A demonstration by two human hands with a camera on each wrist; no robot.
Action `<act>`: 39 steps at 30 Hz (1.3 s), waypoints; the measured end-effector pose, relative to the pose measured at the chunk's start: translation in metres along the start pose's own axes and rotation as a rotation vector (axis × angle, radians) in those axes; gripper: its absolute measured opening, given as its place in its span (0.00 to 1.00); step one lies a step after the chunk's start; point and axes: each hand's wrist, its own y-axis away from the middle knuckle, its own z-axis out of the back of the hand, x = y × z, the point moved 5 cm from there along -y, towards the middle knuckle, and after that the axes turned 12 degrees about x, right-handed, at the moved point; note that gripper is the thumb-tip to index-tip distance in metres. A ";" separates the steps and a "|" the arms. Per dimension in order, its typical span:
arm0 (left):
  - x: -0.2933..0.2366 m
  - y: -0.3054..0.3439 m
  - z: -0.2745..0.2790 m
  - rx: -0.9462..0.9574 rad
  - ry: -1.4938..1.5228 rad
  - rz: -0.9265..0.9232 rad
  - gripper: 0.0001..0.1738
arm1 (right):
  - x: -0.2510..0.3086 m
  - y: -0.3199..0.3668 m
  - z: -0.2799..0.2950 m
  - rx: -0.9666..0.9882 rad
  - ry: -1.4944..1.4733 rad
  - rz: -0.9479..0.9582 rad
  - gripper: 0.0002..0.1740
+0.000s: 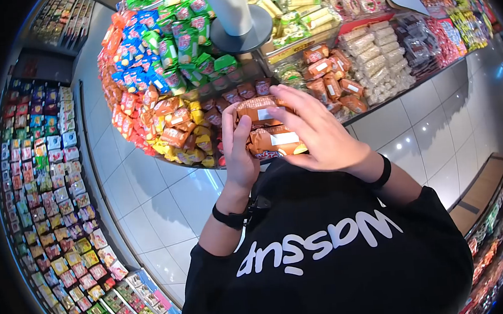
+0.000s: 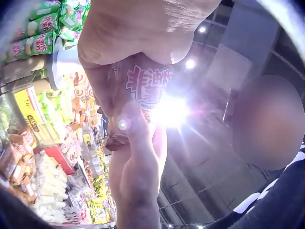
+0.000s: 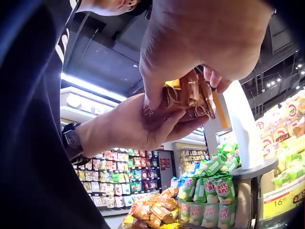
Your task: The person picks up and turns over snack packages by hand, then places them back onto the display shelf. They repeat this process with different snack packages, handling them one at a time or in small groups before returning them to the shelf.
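Note:
Two brown snack packets, an upper one [image 1: 260, 111] and a lower one [image 1: 273, 139], are held between both hands above the display's near edge in the head view. The left hand [image 1: 240, 149] grips them from the left, its thumb along their ends. From the right, the right hand [image 1: 325, 131] holds them with its fingers curved over the top and its thumb below. In the left wrist view a brown packet [image 2: 143, 86] shows red and white lettering under the fingers. The right wrist view shows crinkled packet ends [image 3: 193, 95] between the hands.
A rounded display holds green packets [image 1: 185, 42], orange and yellow packets [image 1: 173, 127] and bins of brown packets [image 1: 333, 75]. A white post [image 1: 229, 10] rises through a dark round base [image 1: 249, 37]. Stocked shelves [image 1: 49, 188] line the left; tiled floor [image 1: 149, 193] lies between.

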 end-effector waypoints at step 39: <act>0.073 0.021 0.197 -0.083 -1.028 0.485 0.23 | -0.283 0.136 -0.036 -0.209 0.085 -0.727 0.41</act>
